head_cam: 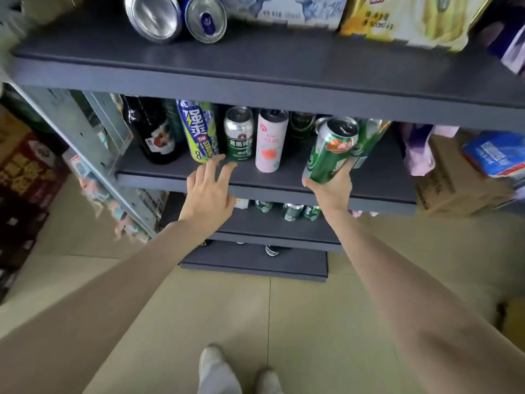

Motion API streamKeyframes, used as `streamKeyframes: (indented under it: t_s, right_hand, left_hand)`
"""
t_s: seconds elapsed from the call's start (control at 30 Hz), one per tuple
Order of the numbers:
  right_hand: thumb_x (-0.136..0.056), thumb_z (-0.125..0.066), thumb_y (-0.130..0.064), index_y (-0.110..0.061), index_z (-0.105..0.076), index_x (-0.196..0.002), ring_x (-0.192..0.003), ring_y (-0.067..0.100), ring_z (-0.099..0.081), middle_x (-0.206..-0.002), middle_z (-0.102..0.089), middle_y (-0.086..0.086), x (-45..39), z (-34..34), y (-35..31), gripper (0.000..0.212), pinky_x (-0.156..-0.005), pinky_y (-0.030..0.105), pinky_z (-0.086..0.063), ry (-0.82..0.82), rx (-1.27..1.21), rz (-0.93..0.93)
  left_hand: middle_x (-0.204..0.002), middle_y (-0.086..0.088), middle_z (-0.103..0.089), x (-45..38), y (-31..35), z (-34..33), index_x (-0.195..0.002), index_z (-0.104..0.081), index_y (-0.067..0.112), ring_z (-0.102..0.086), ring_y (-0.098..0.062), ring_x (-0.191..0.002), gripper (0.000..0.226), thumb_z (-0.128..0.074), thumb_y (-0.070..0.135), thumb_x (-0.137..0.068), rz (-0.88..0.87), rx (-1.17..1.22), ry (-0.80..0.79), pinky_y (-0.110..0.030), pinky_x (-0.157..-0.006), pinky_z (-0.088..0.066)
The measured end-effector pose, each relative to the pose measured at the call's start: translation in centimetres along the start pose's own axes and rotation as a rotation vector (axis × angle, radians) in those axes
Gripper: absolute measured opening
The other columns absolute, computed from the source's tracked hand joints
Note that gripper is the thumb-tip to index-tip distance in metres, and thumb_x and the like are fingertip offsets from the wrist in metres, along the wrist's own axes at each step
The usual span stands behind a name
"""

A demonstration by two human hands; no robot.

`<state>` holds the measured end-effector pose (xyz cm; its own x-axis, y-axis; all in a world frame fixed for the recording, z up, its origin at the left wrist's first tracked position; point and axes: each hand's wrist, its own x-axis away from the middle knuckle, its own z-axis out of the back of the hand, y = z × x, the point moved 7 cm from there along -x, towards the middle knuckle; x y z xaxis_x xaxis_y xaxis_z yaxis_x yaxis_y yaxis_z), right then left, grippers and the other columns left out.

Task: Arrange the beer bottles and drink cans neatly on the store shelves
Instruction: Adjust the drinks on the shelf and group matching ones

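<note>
right hand [331, 186] grips green can [329, 150] over shelf [377, 177] of cans.

Green can [329, 150] in right hand [331, 189]

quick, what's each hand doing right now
Left hand: open, fingers spread, reaching toward the cans on the middle shelf.
Right hand: gripping a tilted green can.

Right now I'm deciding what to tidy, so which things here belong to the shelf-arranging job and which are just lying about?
Part of the job:
- green can gripped by the right hand
- left hand, open, reaching toward the short green can
- pink can
- blue-yellow can
- dark bottle
- middle shelf

Just lying about:
- cardboard box
- red cartons
</note>
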<state>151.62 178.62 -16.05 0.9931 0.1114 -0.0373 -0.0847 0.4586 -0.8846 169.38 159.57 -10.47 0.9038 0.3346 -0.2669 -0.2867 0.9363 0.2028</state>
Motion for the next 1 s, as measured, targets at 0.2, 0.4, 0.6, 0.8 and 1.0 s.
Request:
streamKeyframes:
  t_s: [0.2, 0.4, 0.6, 0.8, 1.0]
  right_hand:
    - [-0.065, -0.082, -0.011, -0.003, -0.033, -0.130, -0.121, 0.029, -0.048, -0.131, -0.051, 0.012, -4.6, -3.0, -0.9, 0.082, -0.100, 0.037, -0.039, 0.020, 0.065, 0.005]
    - [-0.075, -0.076, -0.012, 0.000, -0.031, -0.136, -0.121, 0.030, -0.046, -0.135, -0.041, 0.017, -1.0, -2.5, -0.4, 0.077, -0.102, 0.034, -0.037, -0.020, 0.049, -0.088]
    - [-0.084, -0.063, -0.005, 0.000, -0.046, -0.119, -0.098, 0.015, -0.051, -0.111, -0.046, 0.007, 8.5, 2.7, -9.3, 0.040, -0.087, 0.024, -0.046, 0.031, -0.019, 0.435]
    - [-0.082, -0.063, -0.007, 0.000, -0.050, -0.112, -0.096, 0.021, -0.052, -0.108, -0.047, 0.005, 8.9, 2.5, -23.4, 0.033, -0.083, 0.020, -0.042, 0.076, 0.009, 0.748]
    - [-0.079, -0.068, -0.042, -0.012, -0.044, -0.131, -0.117, 0.029, -0.043, -0.125, -0.052, 0.009, 6.3, -8.3, -33.1, 0.064, -0.098, 0.039, -0.035, -0.140, 0.348, 0.767]
  left_hand:
    - [-0.130, -0.023, -0.045, 1.1, -0.8, -1.0, -0.128, -0.048, -0.001, -0.047, -0.042, -0.112, 0.049, -0.051, 0.002, -0.079, 0.052, 0.089, 0.039, -0.051, -0.091, -0.035]
    - [-0.119, -0.020, -0.051, 1.7, -1.8, 1.3, -0.117, -0.052, 0.000, -0.052, -0.038, -0.096, 0.050, -0.033, 0.015, -0.073, 0.018, 0.125, 0.116, -0.044, -0.077, -0.041]
    - [-0.113, -0.019, -0.051, -0.5, -4.3, 8.9, -0.111, -0.050, 0.003, -0.040, -0.028, -0.096, 0.041, -0.045, 0.004, -0.070, -0.027, 0.122, 0.344, -0.036, -0.080, -0.031]
    - [-0.106, -0.018, -0.053, -2.3, -8.2, 14.9, -0.108, -0.052, 0.005, -0.038, -0.027, -0.088, 0.038, -0.042, 0.008, -0.072, -0.040, 0.054, 0.466, -0.036, -0.079, -0.028]
    - [-0.106, -0.017, -0.057, -4.1, -12.2, 17.7, -0.107, -0.061, 0.005, -0.049, -0.038, -0.094, 0.036, -0.046, 0.008, -0.074, 0.075, 0.033, 0.410, -0.046, -0.080, -0.038]
